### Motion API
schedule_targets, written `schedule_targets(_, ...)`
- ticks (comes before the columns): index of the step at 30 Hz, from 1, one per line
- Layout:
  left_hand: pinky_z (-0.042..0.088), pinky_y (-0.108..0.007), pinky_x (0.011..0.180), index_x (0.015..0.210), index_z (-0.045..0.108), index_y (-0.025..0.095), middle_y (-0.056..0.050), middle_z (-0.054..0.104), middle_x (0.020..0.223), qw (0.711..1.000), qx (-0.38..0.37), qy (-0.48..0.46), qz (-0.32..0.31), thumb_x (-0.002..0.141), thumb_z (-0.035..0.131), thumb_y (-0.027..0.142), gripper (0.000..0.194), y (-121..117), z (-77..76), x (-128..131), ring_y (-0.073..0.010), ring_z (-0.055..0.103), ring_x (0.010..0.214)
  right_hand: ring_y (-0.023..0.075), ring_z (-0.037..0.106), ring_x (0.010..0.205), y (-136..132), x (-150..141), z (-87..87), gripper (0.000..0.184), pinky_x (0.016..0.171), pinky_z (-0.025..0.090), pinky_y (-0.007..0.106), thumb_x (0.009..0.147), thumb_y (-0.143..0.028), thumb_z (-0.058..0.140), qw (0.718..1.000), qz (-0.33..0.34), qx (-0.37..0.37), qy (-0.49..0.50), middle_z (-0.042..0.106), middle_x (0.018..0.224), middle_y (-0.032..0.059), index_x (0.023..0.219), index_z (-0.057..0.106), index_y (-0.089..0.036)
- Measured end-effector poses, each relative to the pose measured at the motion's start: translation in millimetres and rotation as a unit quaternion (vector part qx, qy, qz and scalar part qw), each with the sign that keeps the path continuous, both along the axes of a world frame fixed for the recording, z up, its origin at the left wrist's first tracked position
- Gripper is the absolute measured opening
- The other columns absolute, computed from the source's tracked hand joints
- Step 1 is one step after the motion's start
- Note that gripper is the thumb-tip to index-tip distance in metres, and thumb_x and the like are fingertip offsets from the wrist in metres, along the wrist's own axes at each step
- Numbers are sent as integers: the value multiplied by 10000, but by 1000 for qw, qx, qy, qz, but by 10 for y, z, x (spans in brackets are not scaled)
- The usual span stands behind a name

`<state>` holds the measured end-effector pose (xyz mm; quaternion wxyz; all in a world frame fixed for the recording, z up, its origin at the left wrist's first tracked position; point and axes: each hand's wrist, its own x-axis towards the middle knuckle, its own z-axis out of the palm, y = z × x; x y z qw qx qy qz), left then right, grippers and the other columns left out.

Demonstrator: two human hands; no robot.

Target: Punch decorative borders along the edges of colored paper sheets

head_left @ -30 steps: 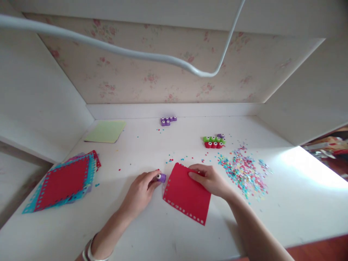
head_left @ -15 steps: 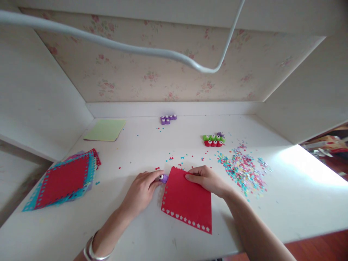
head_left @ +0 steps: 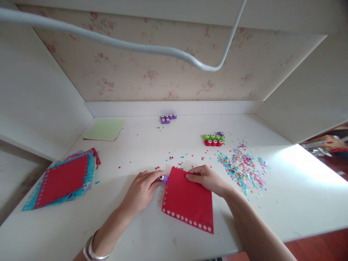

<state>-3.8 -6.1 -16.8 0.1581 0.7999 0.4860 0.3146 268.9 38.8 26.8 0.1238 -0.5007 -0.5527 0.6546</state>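
Observation:
My left hand [head_left: 143,187] grips a small purple craft punch [head_left: 164,179] with a white button, set against the left edge of a red paper sheet [head_left: 187,201]. Star and heart holes run along the sheet's near edge, and more holes line the lower part of its left edge. With thumb and fingers, my right hand [head_left: 204,178] pinches the sheet near its far right corner. Whether the paper's edge sits inside the punch's slot is hard to make out.
Punched sheets in red and blue [head_left: 63,181] lie stacked at left, behind them pale green paper [head_left: 104,129]. Purple punches [head_left: 167,119] stand at the back; green and red punches [head_left: 214,140] are right of centre. A confetti heap [head_left: 246,166] spreads at right. A white cable [head_left: 163,51] hangs across above.
The red sheet's near right corner has shifted slightly to the right. Both hands keep nearly the same place and hold.

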Motion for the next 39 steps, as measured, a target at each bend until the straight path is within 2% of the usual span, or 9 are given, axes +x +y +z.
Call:
schedule_targets(7,516,-347,834,1218,599,253,-40,721,1052,1000,3,6,-16,946,559,228,276,2,22,10,-199,662,935,207,683,671,-1,8,-38,402,558,474,279,837,-558,598,1000,5,13,-4,746,808,77,873,731,-181)
schedule_targets(14,472,-366,900,1227,584,258,-29,705,1145,998,9,30,-49,932,590,214,299,0,62,31,-199,641,1022,193,654,665,10,19,-41,365,553,454,276,893,-510,529,990,38,118,-72,725,786,49,854,733,-210)
schedule_targets(19,460,-361,885,1234,583,254,-28,708,1140,997,11,41,-67,923,609,242,312,-3,86,36,-194,638,1000,171,616,622,10,20,13,357,530,424,258,883,-491,533,983,52,144,-97,691,706,32,805,726,-201)
schedule_targets(24,455,-351,861,1215,597,251,-21,717,1117,995,21,35,-86,924,607,226,291,7,65,30,-191,643,979,155,592,591,4,37,52,399,512,399,244,868,-518,543,987,47,108,-110,667,668,29,751,686,-165)
schedule_targets(34,444,-331,873,1188,608,260,-10,714,1128,995,-1,14,-102,942,581,223,250,-8,88,34,-171,642,979,175,637,640,16,63,9,423,567,445,269,845,-558,589,1000,4,11,-3,720,778,74,803,708,-154)
schedule_targets(39,448,-337,881,1192,596,258,-9,711,1126,995,7,15,-97,927,603,207,270,-5,80,40,-178,636,994,162,628,597,20,49,-10,412,532,428,254,830,-544,618,1000,-24,-9,8,715,729,74,765,694,-144)
